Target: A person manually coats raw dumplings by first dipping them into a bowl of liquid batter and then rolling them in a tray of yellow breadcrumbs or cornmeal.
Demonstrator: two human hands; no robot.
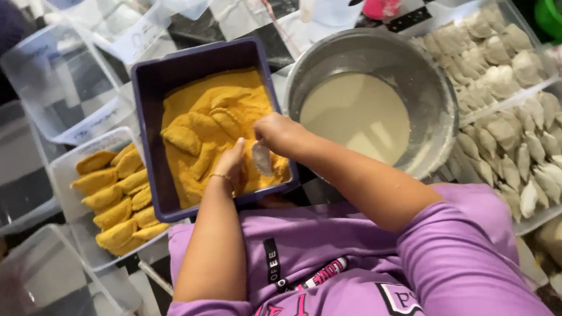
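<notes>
Purple sleeves lead to both hands: right grip (278, 133) pinching pale dumpling (262, 157), left grip (231, 162) loose beside it.

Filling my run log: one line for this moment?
right hand: holds pale dumpling | left hand: in crumb tray | batter bowl: beside

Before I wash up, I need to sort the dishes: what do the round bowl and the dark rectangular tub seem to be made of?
The round bowl looks like metal, likely steel: grey, dull sheen, thin rolled rim, dusted with flour. The rectangular tub looks like plastic: opaque dark purple, matte, thick rounded corners. The clear containers nearby also look like plastic, thin and see-through.
</notes>
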